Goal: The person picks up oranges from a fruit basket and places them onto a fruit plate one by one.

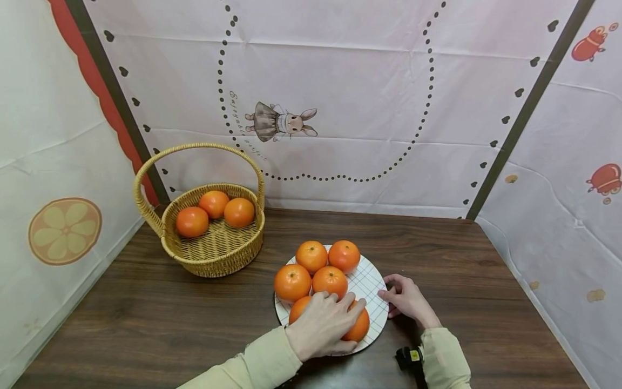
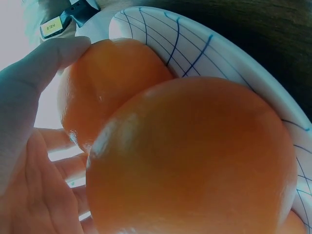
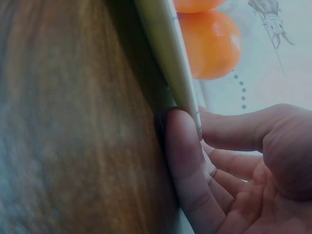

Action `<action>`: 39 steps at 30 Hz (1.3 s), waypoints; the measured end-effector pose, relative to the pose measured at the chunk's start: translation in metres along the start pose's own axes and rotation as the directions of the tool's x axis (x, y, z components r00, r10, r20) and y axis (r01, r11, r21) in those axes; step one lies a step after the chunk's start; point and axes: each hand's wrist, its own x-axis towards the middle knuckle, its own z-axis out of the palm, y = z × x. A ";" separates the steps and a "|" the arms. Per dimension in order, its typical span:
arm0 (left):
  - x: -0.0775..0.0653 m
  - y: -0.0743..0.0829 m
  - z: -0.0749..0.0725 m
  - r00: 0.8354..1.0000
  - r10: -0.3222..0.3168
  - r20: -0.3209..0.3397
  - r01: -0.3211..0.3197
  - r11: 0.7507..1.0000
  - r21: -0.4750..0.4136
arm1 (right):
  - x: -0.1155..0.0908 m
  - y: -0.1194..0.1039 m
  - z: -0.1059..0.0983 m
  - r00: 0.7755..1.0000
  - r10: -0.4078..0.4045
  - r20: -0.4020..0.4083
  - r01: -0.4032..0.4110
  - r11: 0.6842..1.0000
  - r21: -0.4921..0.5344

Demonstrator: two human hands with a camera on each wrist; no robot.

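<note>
A round white plate (image 1: 366,278) with a blue grid pattern bears several oranges (image 1: 291,283). My left hand (image 1: 323,324) reaches across its front and grips the orange (image 1: 358,323) nearest the right. In the left wrist view the thumb lies on that orange (image 2: 114,83) and the fingers curve round its far side. Another orange (image 2: 195,156) fills the foreground there, close to the palm. At the plate's right edge my right hand (image 1: 409,300) pinches the rim. The right wrist view has the plate rim (image 3: 187,83) between thumb and finger, tilted up from the wood.
On the back left of the dark wooden table (image 1: 194,319) stands a woven basket (image 1: 228,265) with a tall arched handle, holding three oranges (image 1: 214,204). Printed cloth walls (image 1: 340,108) enclose the back and both sides. A black device (image 1: 408,356) is at the right wrist.
</note>
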 end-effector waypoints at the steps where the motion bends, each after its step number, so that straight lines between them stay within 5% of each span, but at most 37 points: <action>1: 0.000 0.000 0.000 1.000 -0.002 0.002 0.002 1.000 -0.001 | 0.000 0.000 0.000 1.000 -0.001 0.000 0.001 1.000 -0.003; 32: -0.002 -0.001 0.000 1.000 -0.003 -0.004 0.003 1.000 0.001 | 0.000 0.000 0.000 1.000 0.015 -0.002 -0.015 1.000 -0.006; 39: -0.006 -0.006 -0.001 0.998 -0.010 -0.056 0.008 0.999 -0.032 | 0.000 0.000 0.000 1.000 0.002 0.003 -0.002 1.000 -0.004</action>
